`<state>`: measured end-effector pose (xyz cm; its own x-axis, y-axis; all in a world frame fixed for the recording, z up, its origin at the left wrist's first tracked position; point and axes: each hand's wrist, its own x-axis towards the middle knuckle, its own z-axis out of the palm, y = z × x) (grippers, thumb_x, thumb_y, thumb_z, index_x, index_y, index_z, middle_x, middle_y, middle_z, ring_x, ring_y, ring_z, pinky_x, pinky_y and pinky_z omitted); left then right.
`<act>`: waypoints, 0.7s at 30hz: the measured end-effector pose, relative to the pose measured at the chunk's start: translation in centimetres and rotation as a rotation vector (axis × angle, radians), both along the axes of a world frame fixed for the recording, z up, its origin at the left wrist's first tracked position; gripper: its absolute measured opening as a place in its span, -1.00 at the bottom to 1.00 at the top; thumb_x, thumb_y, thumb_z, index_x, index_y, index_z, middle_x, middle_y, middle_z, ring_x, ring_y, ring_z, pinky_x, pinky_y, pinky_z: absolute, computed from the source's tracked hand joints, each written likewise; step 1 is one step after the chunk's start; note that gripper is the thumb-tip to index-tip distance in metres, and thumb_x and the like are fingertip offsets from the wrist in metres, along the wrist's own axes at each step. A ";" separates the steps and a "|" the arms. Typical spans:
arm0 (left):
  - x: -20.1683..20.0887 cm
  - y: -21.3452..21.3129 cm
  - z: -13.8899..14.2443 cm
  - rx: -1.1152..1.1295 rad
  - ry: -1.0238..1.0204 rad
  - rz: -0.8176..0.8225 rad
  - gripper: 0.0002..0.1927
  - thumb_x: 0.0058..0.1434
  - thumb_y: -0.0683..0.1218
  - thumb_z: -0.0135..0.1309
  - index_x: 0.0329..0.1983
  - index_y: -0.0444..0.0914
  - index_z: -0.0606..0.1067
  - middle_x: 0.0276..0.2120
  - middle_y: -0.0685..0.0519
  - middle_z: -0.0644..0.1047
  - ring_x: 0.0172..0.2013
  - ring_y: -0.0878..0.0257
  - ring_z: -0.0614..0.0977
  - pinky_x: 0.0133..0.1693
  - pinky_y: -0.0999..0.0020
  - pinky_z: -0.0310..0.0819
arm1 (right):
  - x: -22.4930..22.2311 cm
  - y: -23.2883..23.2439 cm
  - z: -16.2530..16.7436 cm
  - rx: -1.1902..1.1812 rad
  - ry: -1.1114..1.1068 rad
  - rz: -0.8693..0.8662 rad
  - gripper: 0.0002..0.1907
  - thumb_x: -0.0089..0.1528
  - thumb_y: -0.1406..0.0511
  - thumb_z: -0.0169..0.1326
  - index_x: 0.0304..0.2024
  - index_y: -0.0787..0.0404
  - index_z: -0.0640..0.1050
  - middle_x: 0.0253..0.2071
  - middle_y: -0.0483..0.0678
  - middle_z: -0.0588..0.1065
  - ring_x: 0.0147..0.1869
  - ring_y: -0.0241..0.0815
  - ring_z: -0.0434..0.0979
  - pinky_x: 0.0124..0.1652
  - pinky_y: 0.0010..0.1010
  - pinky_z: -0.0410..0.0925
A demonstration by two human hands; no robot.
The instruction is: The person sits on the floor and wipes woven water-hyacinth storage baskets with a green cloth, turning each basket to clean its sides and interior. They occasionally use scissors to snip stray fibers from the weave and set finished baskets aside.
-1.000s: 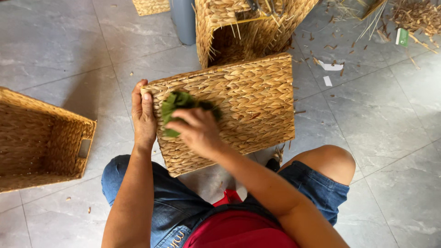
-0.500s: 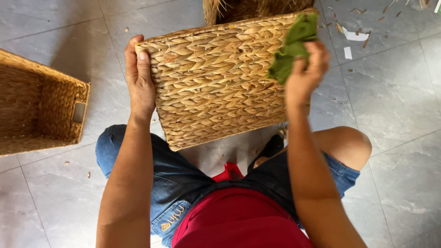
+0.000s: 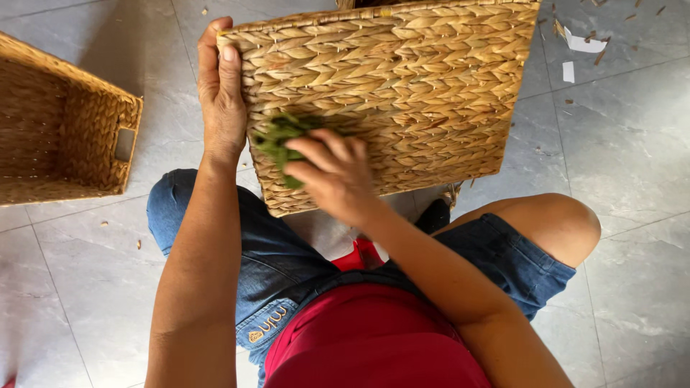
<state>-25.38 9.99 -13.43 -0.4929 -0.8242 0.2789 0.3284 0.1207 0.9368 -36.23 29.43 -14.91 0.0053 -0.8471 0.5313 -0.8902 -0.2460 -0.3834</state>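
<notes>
One view only: head-worn camera, looking steeply down over the seated person's chest and lap onto the grey tiled floor (image 3: 632,144). Close range: forearms, left hand (image 3: 221,97) and right hand (image 3: 332,174) fill the centre, against a woven basket panel (image 3: 431,93). Frame's left edge cuts an open woven basket (image 3: 65,136); the top edge crops the panel. No second view overlaps.
</notes>
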 end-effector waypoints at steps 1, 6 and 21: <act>-0.1 0.0 0.1 0.014 0.016 -0.014 -0.59 0.66 0.11 -0.07 0.41 -0.16 0.29 0.13 0.06 0.47 0.13 0.34 0.46 0.26 0.42 0.36 | -1.8 1.2 -0.6 0.007 0.024 -0.017 -0.57 0.02 0.38 0.33 -0.10 -0.10 0.58 0.25 -0.27 0.38 0.33 -0.02 0.31 0.14 -0.06 0.17; -0.3 0.2 0.4 -0.046 0.021 -0.006 -0.57 0.65 0.11 -0.08 0.45 -0.15 0.29 0.15 0.06 0.48 0.17 0.35 0.46 0.30 0.41 0.35 | -12.0 7.8 -2.0 -0.062 0.003 -0.428 -0.70 0.10 0.53 0.17 -0.21 0.05 0.59 0.08 -0.10 0.48 0.20 0.00 0.45 0.13 -0.12 0.21; 0.2 -0.4 -0.5 -0.030 0.065 -0.043 -0.62 0.70 0.14 -0.09 0.38 -0.16 0.35 0.16 0.08 0.49 0.16 0.34 0.46 0.26 0.40 0.36 | 2.8 5.5 -1.3 -0.083 -0.102 -0.016 -0.74 0.08 0.37 0.17 -0.18 -0.03 0.57 0.14 -0.14 0.38 0.25 0.06 0.28 0.15 -0.08 0.18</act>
<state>-25.22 9.58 -13.91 -0.5080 -0.7932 0.3357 0.3940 0.1326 0.9095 -33.46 34.89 -16.16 -0.0655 -0.8000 0.5964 -0.8516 -0.2667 -0.4512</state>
